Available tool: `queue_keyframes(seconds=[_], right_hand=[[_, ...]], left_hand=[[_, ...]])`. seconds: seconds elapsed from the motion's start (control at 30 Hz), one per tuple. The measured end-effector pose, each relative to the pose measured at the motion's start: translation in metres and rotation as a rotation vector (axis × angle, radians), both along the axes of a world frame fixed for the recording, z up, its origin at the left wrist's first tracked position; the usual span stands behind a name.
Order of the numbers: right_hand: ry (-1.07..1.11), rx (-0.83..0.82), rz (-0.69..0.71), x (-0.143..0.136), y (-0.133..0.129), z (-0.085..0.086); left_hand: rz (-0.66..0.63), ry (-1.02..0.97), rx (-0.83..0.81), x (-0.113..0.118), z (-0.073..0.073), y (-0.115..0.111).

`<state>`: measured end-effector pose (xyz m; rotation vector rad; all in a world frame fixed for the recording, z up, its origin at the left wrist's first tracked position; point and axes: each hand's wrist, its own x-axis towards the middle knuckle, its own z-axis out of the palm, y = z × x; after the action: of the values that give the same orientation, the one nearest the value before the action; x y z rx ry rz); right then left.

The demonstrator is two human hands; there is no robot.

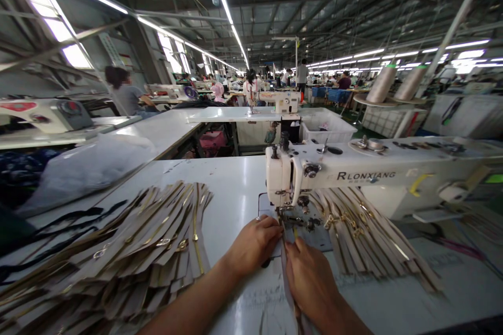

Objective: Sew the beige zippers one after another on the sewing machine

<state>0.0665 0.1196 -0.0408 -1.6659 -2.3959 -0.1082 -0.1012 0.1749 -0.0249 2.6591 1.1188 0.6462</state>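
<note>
Under the needle area of a white sewing machine [314, 172] runs a beige zipper strip [286, 277], its near end hanging toward me. My left hand [255, 241] is closed at the strip's left side by the presser foot, fingertips pressed on it. My right hand [310, 277] pinches the same strip a little nearer to me, thumb and fingers together. A large heap of beige zippers [157, 251] with gold teeth and pulls lies left of my hands. More zippers [361, 235] are spread under the machine's arm at the right.
Dark straps [58, 220] and a clear plastic bag [102, 167] lie on the left. Purple-handled scissors [451, 246] rest at the right. Thread cones [381, 84] stand behind the machine. A white bin [330, 126] sits beyond, near another sewing machine [281, 99]. A co-worker [128, 94] sits at the far left.
</note>
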Motion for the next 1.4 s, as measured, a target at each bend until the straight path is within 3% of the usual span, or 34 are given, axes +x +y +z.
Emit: queue_keyframes(seconds=[0.27,1.4], right_hand=[[0.048,-0.06,0.014,-0.004,0.02,0.014],[-0.003,-0.028,-0.034,-0.008,0.023,0.006]], left_hand=[[0.031,0.027,0.035,0.0,0.004,0.0],[0.074,-0.049,-0.029,0.0,0.005,-0.001]])
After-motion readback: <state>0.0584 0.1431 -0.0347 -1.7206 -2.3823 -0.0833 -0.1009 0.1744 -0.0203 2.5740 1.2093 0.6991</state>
